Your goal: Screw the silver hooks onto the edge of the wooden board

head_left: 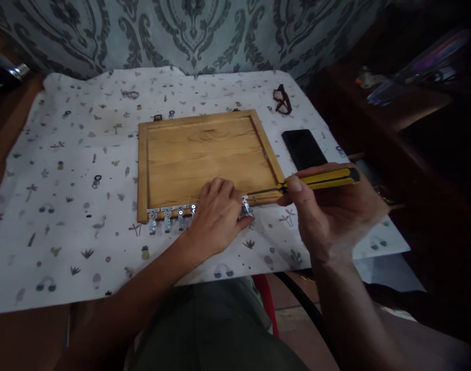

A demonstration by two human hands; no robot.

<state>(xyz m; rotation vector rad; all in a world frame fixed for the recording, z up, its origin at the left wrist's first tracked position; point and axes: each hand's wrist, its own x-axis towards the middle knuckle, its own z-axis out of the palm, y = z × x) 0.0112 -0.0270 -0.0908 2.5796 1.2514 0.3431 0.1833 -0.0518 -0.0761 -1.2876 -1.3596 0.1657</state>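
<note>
From where I stand, the two hands are apart. The right hand (pixel 328 219) is closed round the screwdriver (pixel 330 178), thumb on top; the left hand (pixel 216 216) lies over the board's near edge, thumb beside the end clip (pixel 245 205). The shaft slants low across the wood with its tip at that clip; whether it is seated, I can't tell. I'd raise the handle till the shaft stands square to the clip, press down while turning, and hold the thumb out of the tip's path. The board (pixel 204 154) lies flat on the cloth (pixel 115 257), more clips (pixel 167 219) along its near edge. Beyond its right side are a phone (pixel 303 147) and glasses (pixel 282 100).
</note>
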